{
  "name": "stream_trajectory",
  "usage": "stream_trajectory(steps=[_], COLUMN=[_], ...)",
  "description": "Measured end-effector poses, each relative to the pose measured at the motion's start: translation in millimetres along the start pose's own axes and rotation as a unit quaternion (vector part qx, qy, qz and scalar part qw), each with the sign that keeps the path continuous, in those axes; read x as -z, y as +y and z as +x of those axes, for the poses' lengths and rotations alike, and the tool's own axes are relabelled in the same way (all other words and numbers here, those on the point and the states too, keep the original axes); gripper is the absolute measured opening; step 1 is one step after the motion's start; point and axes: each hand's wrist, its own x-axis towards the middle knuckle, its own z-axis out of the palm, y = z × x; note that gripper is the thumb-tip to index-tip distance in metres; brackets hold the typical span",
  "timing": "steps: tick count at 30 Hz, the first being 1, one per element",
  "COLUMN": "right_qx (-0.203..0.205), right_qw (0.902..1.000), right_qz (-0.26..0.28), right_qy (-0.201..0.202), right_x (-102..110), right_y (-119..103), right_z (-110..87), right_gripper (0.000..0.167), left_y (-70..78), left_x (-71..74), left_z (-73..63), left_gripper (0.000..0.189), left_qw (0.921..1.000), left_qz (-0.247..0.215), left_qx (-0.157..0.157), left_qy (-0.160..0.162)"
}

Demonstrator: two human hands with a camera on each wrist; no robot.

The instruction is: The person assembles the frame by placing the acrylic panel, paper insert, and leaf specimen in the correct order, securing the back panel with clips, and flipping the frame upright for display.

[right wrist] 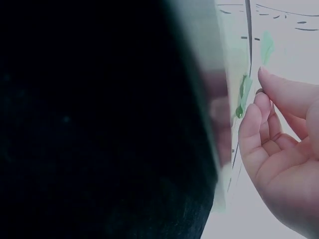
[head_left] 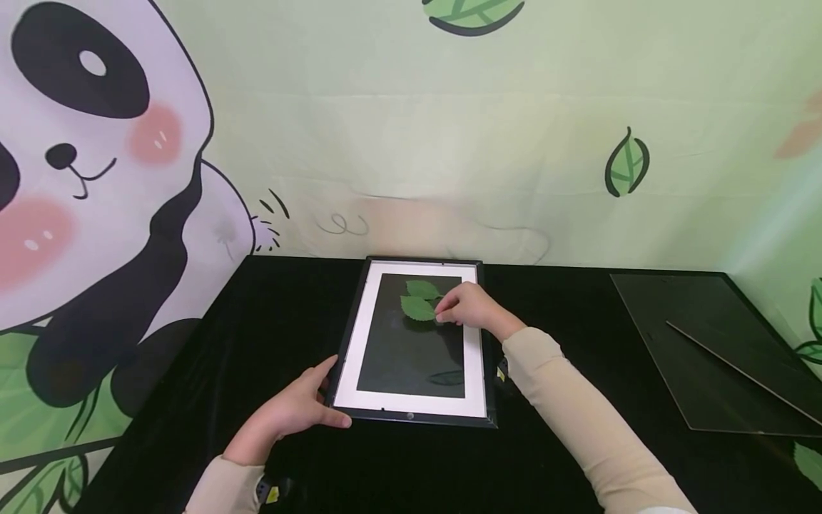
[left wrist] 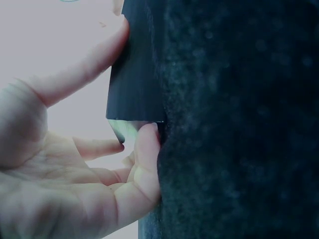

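A black picture frame with a white mat lies flat, its dark middle panel glossy. Above the upper part of that panel, my right hand pinches a green leaf with toothed edges at its stem end, between thumb and fingertips. A second green leaf lies just beyond it, partly overlapped. My left hand grips the frame's near left corner, thumb at the near edge and fingers along the left side. In the left wrist view, the left thumb and curled fingers stand around the dark frame corner.
The frame rests on a black cloth-covered table. A dark, thin sheet lies at the right, with a thin light streak across it. Part of a green leaf shows at the lower right. A printed panda backdrop stands behind the table.
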Motion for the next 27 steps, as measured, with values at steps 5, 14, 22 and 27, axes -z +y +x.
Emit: stream_trajectory(steps=[5,14,22,27], right_qx=[-0.010,-0.011,-0.002,0.004], right_qw=[0.9999,0.9999,0.9997,0.9996], right_qz=[-0.007,-0.006,-0.026,-0.029], right_qy=[0.001,0.002,0.004,0.007], right_x=[-1.1,-3.7,-5.1,-6.1], right_y=[1.9,3.9,3.6,3.1], right_z=[0.8,2.6,3.4,3.2], right_gripper=[0.013,0.012,0.012,0.011], left_y=[-0.4,-0.7,1.0,0.8], left_x=[-0.2,-0.4,-0.9,-1.2], left_z=[-0.3,-0.9,-1.5,-1.3], left_gripper=[0.101,0.101,0.101,0.101], left_qw=[1.0000,1.0000,0.9999,1.0000], left_qz=[-0.002,-0.006,-0.008,-0.005], left_qx=[-0.002,-0.004,-0.008,-0.008], left_qy=[0.000,-0.001,0.001,0.003])
